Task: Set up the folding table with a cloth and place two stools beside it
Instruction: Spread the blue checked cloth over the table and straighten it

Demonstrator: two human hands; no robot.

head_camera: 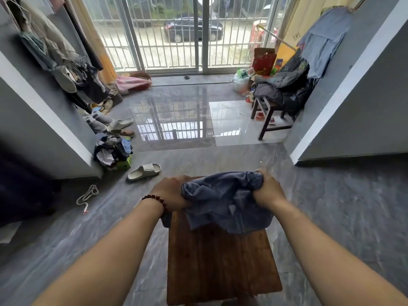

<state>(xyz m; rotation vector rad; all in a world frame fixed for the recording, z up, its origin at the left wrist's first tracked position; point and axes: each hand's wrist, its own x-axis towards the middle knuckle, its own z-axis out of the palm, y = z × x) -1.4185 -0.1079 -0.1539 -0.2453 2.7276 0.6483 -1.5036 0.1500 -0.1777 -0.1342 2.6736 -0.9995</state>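
Note:
A brown wooden folding table (220, 266) stands on the grey floor right below me. A crumpled blue-grey cloth (227, 202) lies bunched over its far half. My left hand (172, 191), with a bead bracelet on the wrist, grips the cloth's left edge. My right hand (268, 187) is closed on the cloth's far right corner. A dark wooden stool (268, 117) stands at the far right, piled with dark clothes. I see no other stool.
A beige slipper (144, 171) and a heap of clothes (113, 151) lie on the floor to the left. More shoes (120, 125) sit farther back. Grey walls (353, 102) flank a passage towards barred glass doors (198, 34). A white cord (87, 196) lies at the left.

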